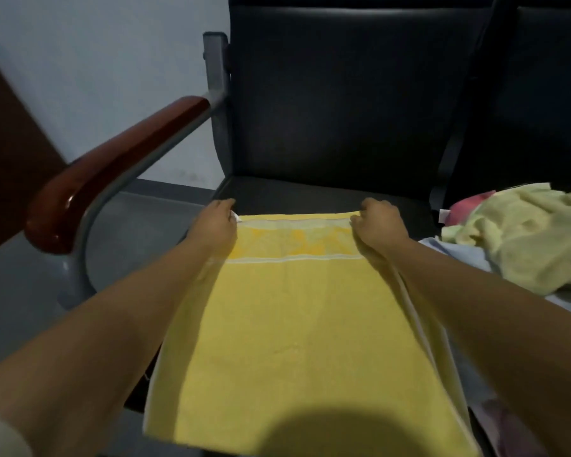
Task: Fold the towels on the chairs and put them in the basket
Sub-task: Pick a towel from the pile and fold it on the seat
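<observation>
On the chair seat [310,197], left hand [216,222] and right hand [378,225], grip closed on far corners of the yellow towel [294,318].

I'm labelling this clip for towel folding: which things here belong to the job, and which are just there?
Job: yellow towel, left hand and right hand gripping its far corners, towel heap at right.
Just there: wooden armrest, brown panel.

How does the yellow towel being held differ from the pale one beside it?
The yellow towel lies spread flat; the pale towel is crumpled. The left hand and right hand grip the yellow towel's far corners; the pale towel is untouched. The yellow towel is deeper-coloured than the pale towel. Both are on chairs.
</observation>
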A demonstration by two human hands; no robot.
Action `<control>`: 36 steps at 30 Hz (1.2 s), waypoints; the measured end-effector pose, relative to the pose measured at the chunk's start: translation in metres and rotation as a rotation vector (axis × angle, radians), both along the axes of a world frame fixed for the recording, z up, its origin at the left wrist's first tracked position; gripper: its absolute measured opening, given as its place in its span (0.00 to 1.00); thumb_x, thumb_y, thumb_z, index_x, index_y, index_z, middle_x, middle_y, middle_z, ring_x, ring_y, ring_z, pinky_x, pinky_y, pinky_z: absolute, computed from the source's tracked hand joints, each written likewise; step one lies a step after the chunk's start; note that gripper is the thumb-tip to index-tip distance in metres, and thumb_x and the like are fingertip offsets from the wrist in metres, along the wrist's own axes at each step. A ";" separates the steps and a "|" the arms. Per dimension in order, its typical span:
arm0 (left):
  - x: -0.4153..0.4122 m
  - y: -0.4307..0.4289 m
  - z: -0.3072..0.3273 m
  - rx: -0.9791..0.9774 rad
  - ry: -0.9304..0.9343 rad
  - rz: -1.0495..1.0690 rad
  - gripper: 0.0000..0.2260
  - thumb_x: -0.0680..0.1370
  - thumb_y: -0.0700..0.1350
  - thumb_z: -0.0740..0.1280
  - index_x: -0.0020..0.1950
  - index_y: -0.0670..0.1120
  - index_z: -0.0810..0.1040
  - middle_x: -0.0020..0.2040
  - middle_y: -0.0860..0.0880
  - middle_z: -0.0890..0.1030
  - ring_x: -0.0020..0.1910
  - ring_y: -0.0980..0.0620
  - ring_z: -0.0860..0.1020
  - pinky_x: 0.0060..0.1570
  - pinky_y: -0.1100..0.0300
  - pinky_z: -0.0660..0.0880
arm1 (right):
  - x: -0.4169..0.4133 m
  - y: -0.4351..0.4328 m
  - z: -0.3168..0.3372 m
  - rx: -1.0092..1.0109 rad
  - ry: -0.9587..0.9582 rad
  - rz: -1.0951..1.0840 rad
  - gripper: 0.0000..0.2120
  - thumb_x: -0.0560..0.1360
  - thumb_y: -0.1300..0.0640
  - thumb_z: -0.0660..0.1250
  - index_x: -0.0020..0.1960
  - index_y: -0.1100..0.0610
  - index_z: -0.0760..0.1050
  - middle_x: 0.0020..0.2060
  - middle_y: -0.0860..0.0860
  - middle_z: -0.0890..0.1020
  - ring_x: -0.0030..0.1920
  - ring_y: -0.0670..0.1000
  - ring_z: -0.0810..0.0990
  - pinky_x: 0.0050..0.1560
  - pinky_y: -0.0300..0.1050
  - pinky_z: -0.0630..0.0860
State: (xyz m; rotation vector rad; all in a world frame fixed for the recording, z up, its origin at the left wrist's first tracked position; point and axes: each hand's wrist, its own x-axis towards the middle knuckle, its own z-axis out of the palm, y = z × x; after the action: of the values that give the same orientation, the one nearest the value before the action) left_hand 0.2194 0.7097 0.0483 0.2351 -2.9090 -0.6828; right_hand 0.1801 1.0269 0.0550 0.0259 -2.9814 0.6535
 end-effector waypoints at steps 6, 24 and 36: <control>-0.014 -0.002 -0.002 -0.151 0.082 0.040 0.04 0.82 0.47 0.64 0.53 0.50 0.77 0.56 0.46 0.75 0.58 0.43 0.73 0.62 0.47 0.65 | -0.012 -0.002 -0.007 -0.082 -0.017 -0.042 0.10 0.80 0.59 0.65 0.60 0.60 0.77 0.53 0.57 0.80 0.52 0.57 0.79 0.51 0.51 0.76; 0.146 -0.009 0.127 0.661 -0.326 -0.395 0.17 0.70 0.57 0.77 0.46 0.45 0.79 0.44 0.45 0.82 0.43 0.49 0.80 0.44 0.52 0.76 | 0.145 0.072 0.148 -0.821 -0.849 0.267 0.08 0.73 0.65 0.71 0.50 0.61 0.76 0.38 0.56 0.79 0.35 0.51 0.80 0.34 0.44 0.81; 0.129 0.002 0.102 0.218 -0.012 -0.086 0.08 0.79 0.51 0.70 0.50 0.46 0.81 0.46 0.49 0.81 0.49 0.48 0.79 0.42 0.57 0.70 | 0.148 0.053 0.108 -0.617 -0.246 -0.109 0.07 0.79 0.61 0.68 0.54 0.64 0.76 0.47 0.60 0.82 0.46 0.57 0.83 0.45 0.52 0.83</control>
State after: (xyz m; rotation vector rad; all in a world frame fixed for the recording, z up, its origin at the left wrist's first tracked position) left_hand 0.3484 0.7119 0.1500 0.1390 -2.8687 -1.0168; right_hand 0.3279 1.0800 0.1632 -0.2740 -2.8202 1.6225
